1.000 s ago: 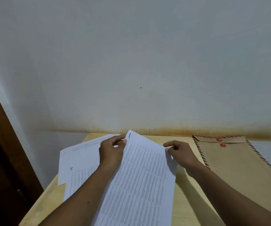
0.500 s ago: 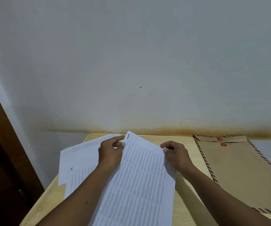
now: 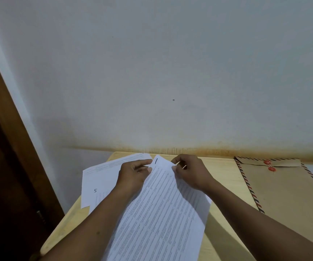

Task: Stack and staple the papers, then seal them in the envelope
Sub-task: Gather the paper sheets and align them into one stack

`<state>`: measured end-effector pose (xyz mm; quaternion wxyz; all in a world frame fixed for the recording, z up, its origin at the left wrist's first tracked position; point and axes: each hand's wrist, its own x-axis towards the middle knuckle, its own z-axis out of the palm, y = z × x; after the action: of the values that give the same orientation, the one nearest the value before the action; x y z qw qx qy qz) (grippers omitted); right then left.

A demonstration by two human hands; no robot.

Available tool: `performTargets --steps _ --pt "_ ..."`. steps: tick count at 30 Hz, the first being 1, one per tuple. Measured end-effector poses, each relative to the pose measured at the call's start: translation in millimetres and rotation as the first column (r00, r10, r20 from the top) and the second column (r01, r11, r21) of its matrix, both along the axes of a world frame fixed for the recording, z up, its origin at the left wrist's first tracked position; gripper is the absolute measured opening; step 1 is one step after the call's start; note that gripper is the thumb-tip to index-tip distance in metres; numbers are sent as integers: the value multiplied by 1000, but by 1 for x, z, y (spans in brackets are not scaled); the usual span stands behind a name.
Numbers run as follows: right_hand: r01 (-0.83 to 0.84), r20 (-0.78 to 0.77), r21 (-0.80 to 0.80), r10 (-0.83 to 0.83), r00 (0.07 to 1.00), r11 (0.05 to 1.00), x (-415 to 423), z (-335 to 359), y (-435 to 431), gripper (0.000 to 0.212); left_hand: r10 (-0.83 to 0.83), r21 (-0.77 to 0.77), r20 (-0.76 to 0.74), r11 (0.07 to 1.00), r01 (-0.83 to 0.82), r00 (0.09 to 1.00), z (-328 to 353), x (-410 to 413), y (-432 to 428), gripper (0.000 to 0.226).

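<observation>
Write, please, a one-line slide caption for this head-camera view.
The left hand and right hand pinch the top of sheet 1 at a wooden table; sheet 5 lies left, envelope right.

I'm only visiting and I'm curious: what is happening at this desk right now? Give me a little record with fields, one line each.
left hand: pinches the far corner of the sheet marked 1
right hand: pinches the far edge of the same sheet
sheet marked 5: lies on the table at the left, partly hidden by the left arm
envelope: brown with a striped border, flat on the table at the right, flap folded down
stapler: none in view
</observation>
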<state>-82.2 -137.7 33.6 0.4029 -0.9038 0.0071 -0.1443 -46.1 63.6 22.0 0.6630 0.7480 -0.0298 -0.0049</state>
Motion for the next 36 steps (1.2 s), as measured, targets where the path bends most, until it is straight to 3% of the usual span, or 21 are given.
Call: performTargets --steps 5,9,14,22,26,31,36 --pt "-52 7 -21 52 999 998 5 15 7 14 -29 4 -20 1000 29 999 11 2 15 22" --pt "-142 -152 73 151 977 987 0 23 18 13 -86 144 -103 984 100 991 11 2 35 20" --pt "-190 -281 15 187 941 982 -7 -9 40 10 -83 251 -201 959 133 976 -11 -9 64 17" --pt "-177 -270 29 178 946 984 -19 -55 70 13 -136 142 -228 975 171 964 -42 -27 106 21" --pt "-115 -279 -158 67 958 981 -15 -61 61 18 -171 70 -292 977 200 941 -46 -23 128 22" --pt "-3 -237 -411 -104 966 911 -17 -68 60 51 -172 42 -300 980 193 938 -52 -23 131 26" --pt "7 -261 -452 -140 955 892 -12 -65 58 61 -204 70 -249 971 227 947 -46 -22 117 22"
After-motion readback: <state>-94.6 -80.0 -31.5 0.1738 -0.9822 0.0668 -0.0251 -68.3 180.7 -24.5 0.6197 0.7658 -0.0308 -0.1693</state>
